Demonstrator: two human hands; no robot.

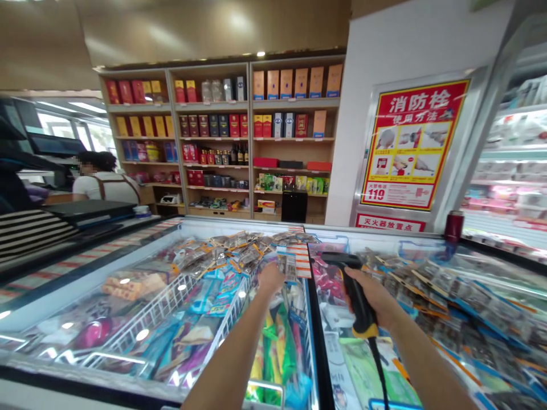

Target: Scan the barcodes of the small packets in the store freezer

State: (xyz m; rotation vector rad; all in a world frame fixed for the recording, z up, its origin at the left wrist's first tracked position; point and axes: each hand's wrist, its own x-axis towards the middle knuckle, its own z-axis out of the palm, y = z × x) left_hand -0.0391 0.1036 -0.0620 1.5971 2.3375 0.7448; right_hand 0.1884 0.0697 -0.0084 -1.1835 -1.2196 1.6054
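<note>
My right hand [376,299] is wrapped round the handle of a black and yellow barcode scanner [361,307]. Its head points left, and a black cable hangs from its base. Further left, my left hand [271,277] is closed at the edge of a small clear packet [287,265] with a blue border, held over the glass freezer top. The fingertips are partly hidden behind the hand. Beyond it, a heap of small packets [222,250] with orange edges lies on the glass. To the right of the scanner, a larger pile of similar packets [461,302] is spread out.
Under the glass, the freezer [149,327] holds wire baskets with bagged goods. A black divider [317,336] runs between its two halves. Shelves [294,103] of boxed goods stand behind, beside a red poster [416,145]. A person [105,182] is at the left near a counter.
</note>
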